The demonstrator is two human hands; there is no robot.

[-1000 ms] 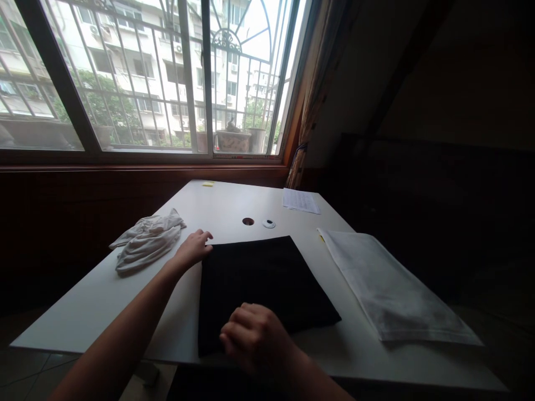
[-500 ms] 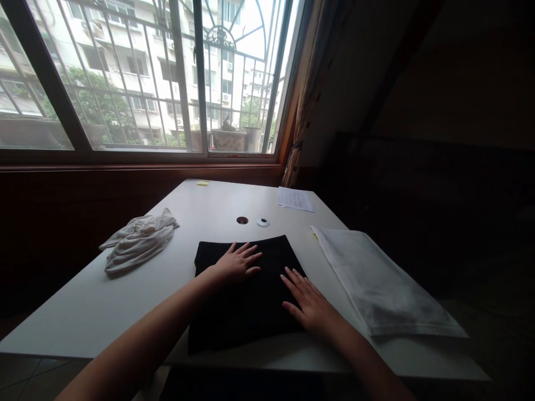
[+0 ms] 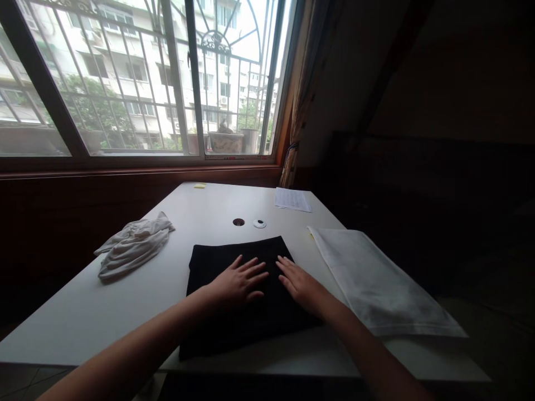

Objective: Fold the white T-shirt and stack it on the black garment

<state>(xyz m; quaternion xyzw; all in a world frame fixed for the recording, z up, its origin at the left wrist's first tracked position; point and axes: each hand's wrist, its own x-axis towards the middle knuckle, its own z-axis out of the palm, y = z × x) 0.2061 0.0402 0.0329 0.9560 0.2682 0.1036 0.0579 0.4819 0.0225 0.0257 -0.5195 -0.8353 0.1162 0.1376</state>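
Observation:
A folded black cloth (image 3: 217,317) lies flat near the front edge of a white table (image 3: 209,206). My left hand (image 3: 238,281) rests flat on the middle of the cloth with its fingers spread. Just to its right, my right hand (image 3: 298,281) also lies flat on the cloth, fingers stretched out. Both palms face down and hold nothing.
A crumpled white garment (image 3: 131,245) lies at the table's left. A folded white cloth (image 3: 376,284) lies at the right. A printed sheet (image 3: 292,199), a cable hole (image 3: 238,222), its white cap (image 3: 259,224) and a yellow note (image 3: 199,186) sit farther back. A barred window (image 3: 146,78) is behind.
My left hand left the cloth's far left corner and now lies flat on its middle. My right hand opened from a fist at the near edge and moved up beside the left.

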